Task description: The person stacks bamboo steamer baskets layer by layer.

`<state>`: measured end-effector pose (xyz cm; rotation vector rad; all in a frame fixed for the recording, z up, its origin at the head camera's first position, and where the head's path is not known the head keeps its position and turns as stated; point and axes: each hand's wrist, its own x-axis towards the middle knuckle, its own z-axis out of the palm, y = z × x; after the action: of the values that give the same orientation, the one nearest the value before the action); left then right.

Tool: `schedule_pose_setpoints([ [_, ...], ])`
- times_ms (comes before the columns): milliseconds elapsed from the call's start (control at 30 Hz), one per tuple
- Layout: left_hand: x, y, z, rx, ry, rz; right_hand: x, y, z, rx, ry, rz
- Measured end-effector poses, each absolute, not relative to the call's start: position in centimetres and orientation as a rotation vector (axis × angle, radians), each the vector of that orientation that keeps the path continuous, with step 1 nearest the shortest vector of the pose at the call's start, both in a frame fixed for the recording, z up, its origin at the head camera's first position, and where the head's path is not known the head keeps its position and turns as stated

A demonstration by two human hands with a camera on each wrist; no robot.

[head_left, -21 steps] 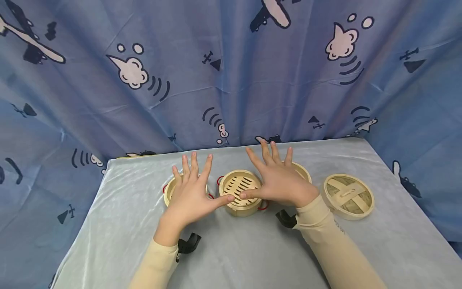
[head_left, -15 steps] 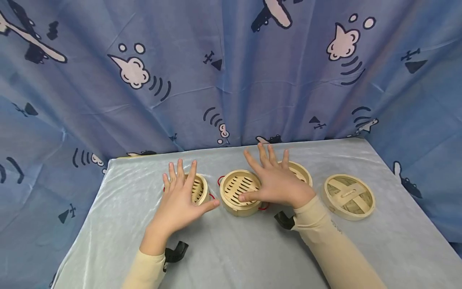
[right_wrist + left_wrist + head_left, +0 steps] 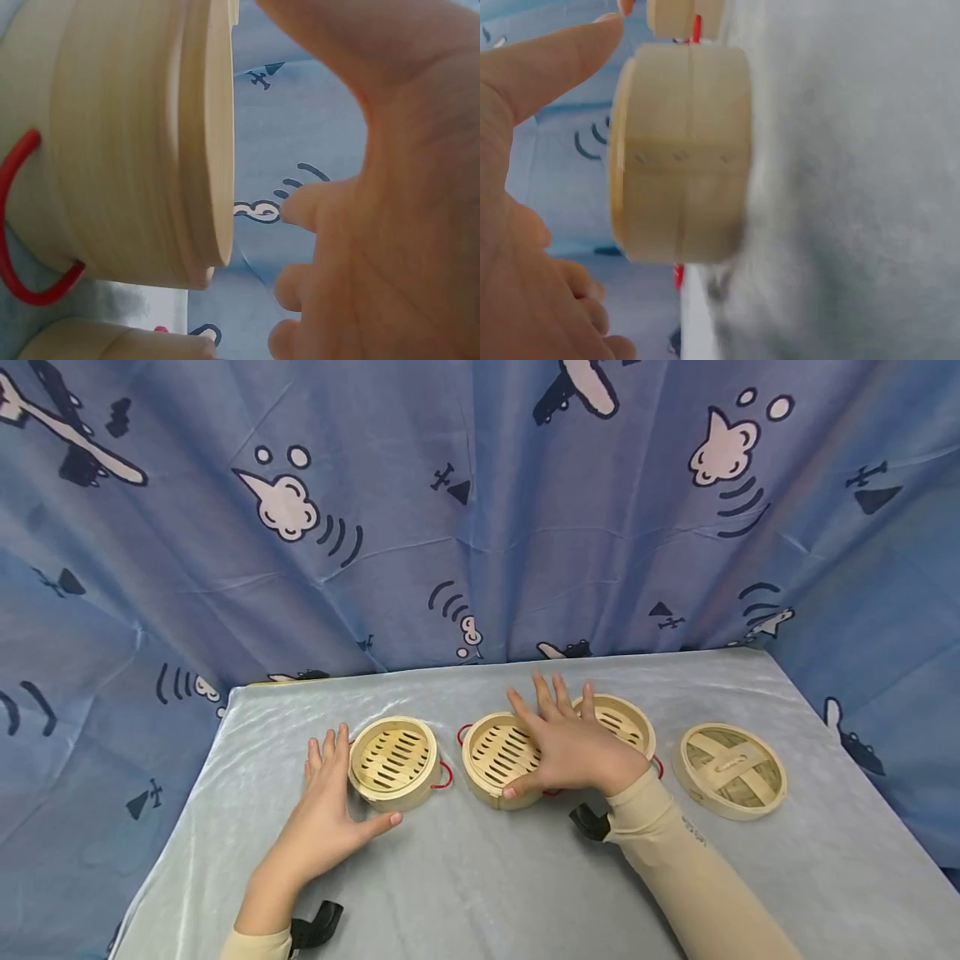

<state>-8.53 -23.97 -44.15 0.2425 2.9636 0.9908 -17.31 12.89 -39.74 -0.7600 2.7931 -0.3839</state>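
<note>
Three small bamboo steamer baskets with slatted bases and red handles stand in a row on the cloth. My left hand [image 3: 318, 818] is spread beside the left steamer basket [image 3: 392, 762], thumb at its near side and fingers along its left. In the left wrist view that basket [image 3: 682, 157] stands apart from the palm. My right hand [image 3: 566, 747] hovers with fingers spread over the right side of the middle steamer basket [image 3: 497, 756], also covering part of the right steamer basket [image 3: 630, 720]. The right wrist view shows a basket wall [image 3: 120, 142] beside the open palm.
A woven bamboo steamer lid [image 3: 731, 771] lies at the right of the table. Pale grey cloth [image 3: 465, 885] covers the table, and a blue patterned curtain [image 3: 397, 527] hangs behind it. Each wrist carries a black camera mount [image 3: 317, 925].
My left hand has moved left and toward me, uncovering the left steamer basket. My right hand has lowered slightly, staying over the middle basket. The head view has shifted a little.
</note>
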Motion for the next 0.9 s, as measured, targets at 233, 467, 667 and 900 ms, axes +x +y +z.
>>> schedule_pose_setpoints([
  [233,-8.6,-25.1,-46.5,0.184,2.915,1.255,-17.6,13.0,-40.4,-0.765,2.731,-0.333],
  [467,-9.0,-25.7,-47.6,0.246,2.918,1.447,-17.7,12.7,-40.7,-0.785,2.686,-0.336],
  [667,-9.3,-25.7,-48.1,0.299,2.850,1.640,-17.8,12.5,-40.8,-0.775,2.677,-0.354],
  [900,-9.4,-25.9,-49.3,0.273,2.767,1.815,-17.9,12.2,-40.9,-0.815,2.693,-0.381],
])
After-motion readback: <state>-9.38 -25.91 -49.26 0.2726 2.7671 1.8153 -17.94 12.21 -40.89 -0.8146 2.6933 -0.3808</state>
